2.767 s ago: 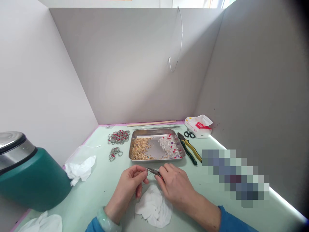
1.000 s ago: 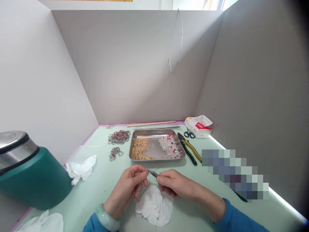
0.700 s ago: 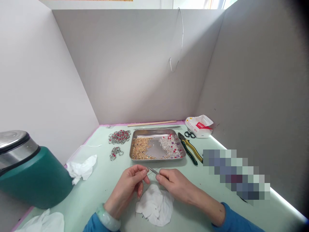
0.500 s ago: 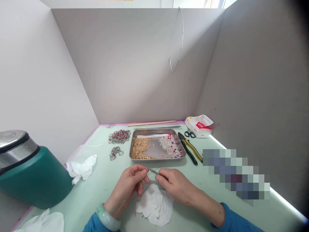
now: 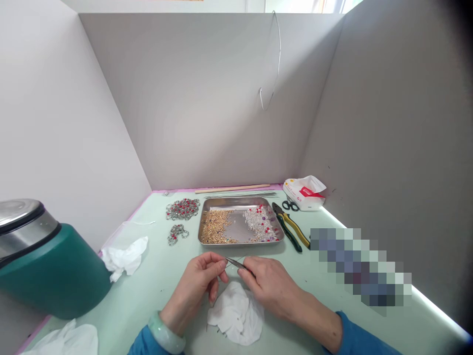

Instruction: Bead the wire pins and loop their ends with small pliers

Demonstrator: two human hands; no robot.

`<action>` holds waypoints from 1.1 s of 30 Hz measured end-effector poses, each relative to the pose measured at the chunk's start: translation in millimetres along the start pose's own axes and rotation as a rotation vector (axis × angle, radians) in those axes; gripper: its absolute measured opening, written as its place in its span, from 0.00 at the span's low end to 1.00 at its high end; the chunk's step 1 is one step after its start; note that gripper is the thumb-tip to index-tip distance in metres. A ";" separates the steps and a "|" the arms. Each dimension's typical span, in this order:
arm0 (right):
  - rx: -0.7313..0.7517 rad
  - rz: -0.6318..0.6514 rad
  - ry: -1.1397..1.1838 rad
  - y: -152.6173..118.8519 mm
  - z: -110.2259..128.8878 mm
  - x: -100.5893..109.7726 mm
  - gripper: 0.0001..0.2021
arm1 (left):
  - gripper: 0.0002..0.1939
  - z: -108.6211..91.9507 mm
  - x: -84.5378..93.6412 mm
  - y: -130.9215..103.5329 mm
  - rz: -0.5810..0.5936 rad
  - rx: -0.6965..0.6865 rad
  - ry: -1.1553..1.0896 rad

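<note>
My left hand (image 5: 201, 278), with a pale green bangle (image 5: 165, 334) at the wrist, pinches a thin wire (image 5: 242, 258) between thumb and forefinger. The wire's held end is hidden by the fingertips. My right hand (image 5: 271, 283) is closed around a slim, pointed metal tool that looks like needle-nose pliers (image 5: 236, 263). Its tip reaches the left fingertips at the wire. Below both hands lies a crumpled white tissue (image 5: 236, 315). Just beyond them stands a metal tray (image 5: 236, 244) with gold beads (image 5: 216, 227) on its left and clear, red and purple beads (image 5: 258, 222) on its right.
Wire links with red beads (image 5: 183, 209) lie left of the tray, a smaller heap (image 5: 178, 234) nearer. Green-and-yellow pliers (image 5: 291, 227), scissors (image 5: 290, 205) and a tissue pack (image 5: 305, 192) are on the right. A green flask (image 5: 55, 271) stands left. A wooden stick (image 5: 232, 189) lies behind.
My right hand has turned slightly with the pliers, whose tip stays at the left fingertips. The left hand has barely moved.
</note>
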State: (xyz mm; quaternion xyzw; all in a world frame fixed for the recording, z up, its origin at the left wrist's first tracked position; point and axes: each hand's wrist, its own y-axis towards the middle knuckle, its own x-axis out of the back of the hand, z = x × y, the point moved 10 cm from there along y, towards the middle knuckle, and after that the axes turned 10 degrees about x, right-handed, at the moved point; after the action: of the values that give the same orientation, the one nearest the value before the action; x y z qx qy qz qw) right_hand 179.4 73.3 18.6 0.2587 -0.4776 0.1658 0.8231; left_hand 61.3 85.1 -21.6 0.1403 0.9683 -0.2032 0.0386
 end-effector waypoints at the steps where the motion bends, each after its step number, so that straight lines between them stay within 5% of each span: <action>1: -0.001 -0.001 0.012 0.3 0.0 0.0 0.13 | 0.10 -0.6 0.1 0.1 -0.002 -0.005 0.002; 14: -0.238 0.228 0.759 -6.7 -10.9 -33.8 0.15 | 0.11 -5.5 2.5 -1.4 -0.035 -0.025 0.015; 26: 0.003 -0.028 -0.113 -3.0 3.6 0.9 0.12 | 0.12 -6.7 5.5 -4.0 -0.139 -0.018 0.069; 33: 0.042 -0.062 -0.278 -3.4 6.8 -1.0 0.11 | 0.12 -7.3 6.0 -4.5 -0.160 -0.028 0.100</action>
State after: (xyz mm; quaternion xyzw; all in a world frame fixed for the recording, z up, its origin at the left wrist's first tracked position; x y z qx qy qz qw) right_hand 175.9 66.6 19.5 0.3109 -0.5752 0.1126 0.7482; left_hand 54.2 85.7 -14.1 0.0719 0.9799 -0.1847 -0.0240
